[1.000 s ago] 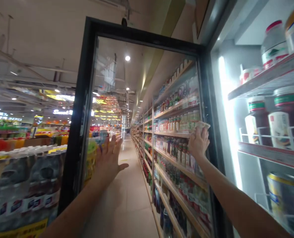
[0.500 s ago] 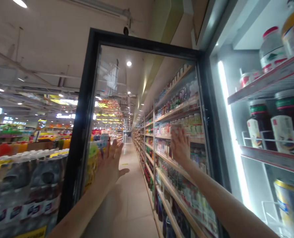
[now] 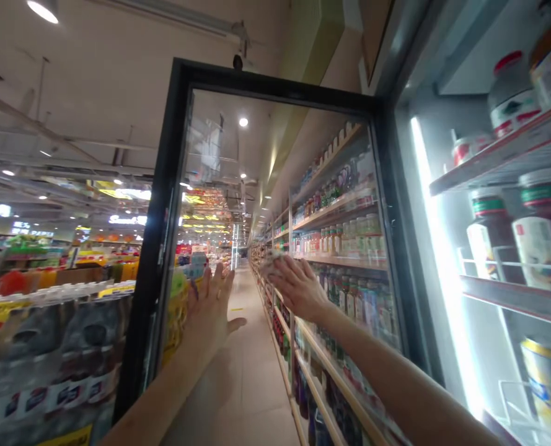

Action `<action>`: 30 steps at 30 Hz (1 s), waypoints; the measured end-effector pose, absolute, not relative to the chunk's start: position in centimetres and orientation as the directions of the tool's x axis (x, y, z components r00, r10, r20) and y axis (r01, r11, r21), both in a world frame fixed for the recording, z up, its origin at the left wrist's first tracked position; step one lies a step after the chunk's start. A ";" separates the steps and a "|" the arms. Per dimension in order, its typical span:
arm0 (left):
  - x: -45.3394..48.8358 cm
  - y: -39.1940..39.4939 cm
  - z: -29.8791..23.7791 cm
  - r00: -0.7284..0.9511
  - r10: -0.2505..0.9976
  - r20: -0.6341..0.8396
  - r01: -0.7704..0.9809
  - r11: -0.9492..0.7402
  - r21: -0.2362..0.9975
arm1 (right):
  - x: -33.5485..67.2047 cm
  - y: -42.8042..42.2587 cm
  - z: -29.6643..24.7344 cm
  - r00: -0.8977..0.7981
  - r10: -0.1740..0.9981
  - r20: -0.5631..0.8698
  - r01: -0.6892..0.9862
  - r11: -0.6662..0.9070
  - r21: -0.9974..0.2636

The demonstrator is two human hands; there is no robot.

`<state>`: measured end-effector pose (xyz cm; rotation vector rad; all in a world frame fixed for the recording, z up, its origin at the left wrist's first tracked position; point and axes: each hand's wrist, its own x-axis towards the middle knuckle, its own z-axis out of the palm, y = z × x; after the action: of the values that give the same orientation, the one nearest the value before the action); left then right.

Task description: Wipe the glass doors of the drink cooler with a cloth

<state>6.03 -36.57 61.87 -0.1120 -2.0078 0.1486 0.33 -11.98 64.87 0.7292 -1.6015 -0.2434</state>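
An open glass cooler door [image 3: 163, 186] with a dark frame stands in front of me. My left hand [image 3: 211, 310] lies against its pane near the left frame bar, palm to the glass and fingers spread. Near the middle of the pane, my right hand [image 3: 299, 290] presses a pale greyish cloth [image 3: 272, 260] to the glass. The cloth shows only at the fingertips, partly hidden and blurred; the rest is under the hand.
At right is a lit cooler with bottles [image 3: 489, 232] on wire-fronted shelves [image 3: 512, 297] and a can [image 3: 542, 378]. Packed drinks [image 3: 56, 384] are stacked at left. Through or in the glass, an aisle floor [image 3: 256, 378] and long drink shelves [image 3: 331, 207] appear.
My right hand, with the cloth, has moved left across the glass and slightly down. The left hand stays spread in nearly the same spot; the door has barely shifted in view.
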 end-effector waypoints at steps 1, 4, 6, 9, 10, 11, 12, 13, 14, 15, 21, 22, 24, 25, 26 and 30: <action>6.0 -36.6 61.8 -0.423 0.148 0.894 0.011 0.987 -0.159 | 0.3 -11.8 64.8 0.009 -0.587 0.810 -0.313 0.767 0.560; 6.0 -36.6 61.8 -0.426 0.154 0.891 0.017 0.987 -0.162 | -0.2 -9.5 65.6 0.022 -0.203 0.979 -0.263 0.943 0.202; 6.1 -36.6 61.9 -0.437 0.152 0.886 0.022 0.987 -0.158 | -0.4 -8.3 66.2 0.031 0.102 0.994 -0.227 0.969 -0.092; 6.1 -36.6 61.9 -0.445 0.148 0.883 0.027 0.988 -0.152 | -0.2 -8.9 65.5 0.026 -0.003 1.000 -0.220 0.975 0.008; 6.0 -36.6 61.9 -0.445 0.149 0.883 0.029 0.988 -0.152 | -0.1 -9.4 64.9 0.015 -0.176 0.984 -0.235 0.956 0.175; 6.0 -36.6 61.9 -0.445 0.149 0.883 0.030 0.988 -0.151 | -0.1 -9.9 64.3 0.008 -0.344 0.939 -0.254 0.907 0.335; 6.0 -36.6 61.9 -0.446 0.145 0.883 0.030 0.989 -0.148 | 0.0 -10.1 63.8 0.007 -0.459 0.888 -0.270 0.854 0.444; 6.0 -36.6 61.8 -0.449 0.142 0.882 0.031 0.989 -0.144 | -0.1 -10.0 63.5 0.012 -0.503 0.864 -0.277 0.829 0.486; 6.0 -36.6 61.8 -0.451 0.140 0.881 0.033 0.990 -0.141 | -0.2 -9.6 63.5 0.018 -0.469 0.883 -0.276 0.846 0.455; 6.1 -36.6 61.8 -0.452 0.140 0.881 0.036 0.990 -0.138 | -0.3 -8.9 63.6 0.029 -0.356 0.934 -0.268 0.897 0.351; 6.0 -36.5 62.0 -0.434 0.157 0.887 0.042 0.987 -0.154 | -0.7 -7.8 64.0 0.072 0.172 0.982 -0.260 0.954 -0.148; 6.0 -36.6 62.0 -0.430 0.158 0.889 0.041 0.987 -0.156 | -0.4 -8.9 63.5 0.052 0.038 0.998 -0.273 0.962 -0.022; 5.8 -36.9 61.9 -0.424 0.157 0.892 0.046 0.987 -0.151 | 0.2 -11.6 62.6 0.007 -0.251 0.968 -0.318 0.917 0.241; 5.7 -36.9 61.8 -0.420 0.154 0.894 0.055 0.988 -0.144 | 0.5 -12.9 62.3 -0.009 -0.342 0.940 -0.340 0.885 0.319; 5.7 -36.9 61.6 -0.412 0.151 0.898 0.071 0.988 -0.134 | 0.9 -14.0 62.2 -0.021 -0.387 0.922 -0.359 0.864 0.354; 5.9 -34.4 61.1 -0.280 0.285 0.917 0.336 0.923 -0.185 | 1.5 -16.2 62.7 -0.053 -0.352 0.935 -0.411 0.861 0.300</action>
<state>5.87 -34.43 61.13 -0.4568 -1.8787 -0.0526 1.52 -16.21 62.72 0.6007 -1.6571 0.0535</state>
